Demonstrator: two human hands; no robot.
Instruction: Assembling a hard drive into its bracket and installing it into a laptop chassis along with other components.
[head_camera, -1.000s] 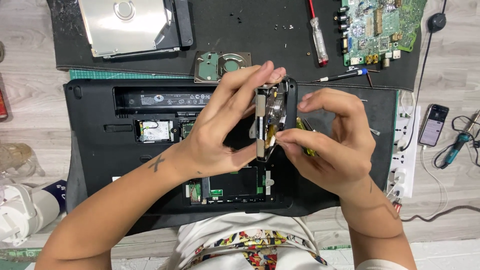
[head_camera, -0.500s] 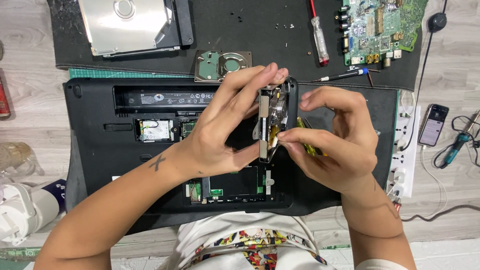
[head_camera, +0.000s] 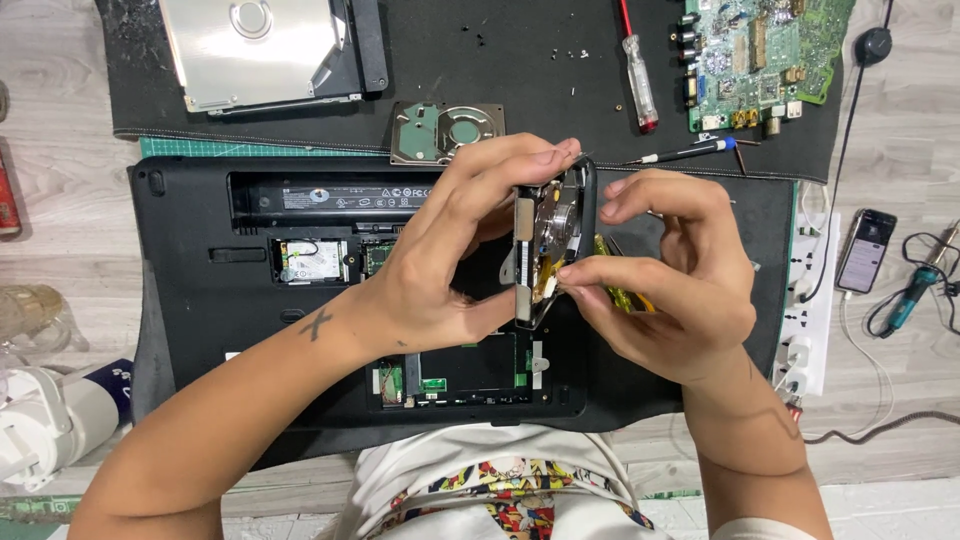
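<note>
My left hand (head_camera: 450, 270) holds an opened hard drive (head_camera: 548, 250) on edge above the upturned black laptop (head_camera: 200, 300), fingers wrapped around it. My right hand (head_camera: 680, 290) pinches its near edge, a yellow-handled screwdriver (head_camera: 622, 292) tucked in its fingers.

circuit board (head_camera: 765, 60): cut off at top edge | optical drive (head_camera: 265, 50): top cropped

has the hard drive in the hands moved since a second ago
No, barely. The hard drive stays upright between the left hand and right hand, at the same spot over the open laptop, below the loose metal plate.
</note>
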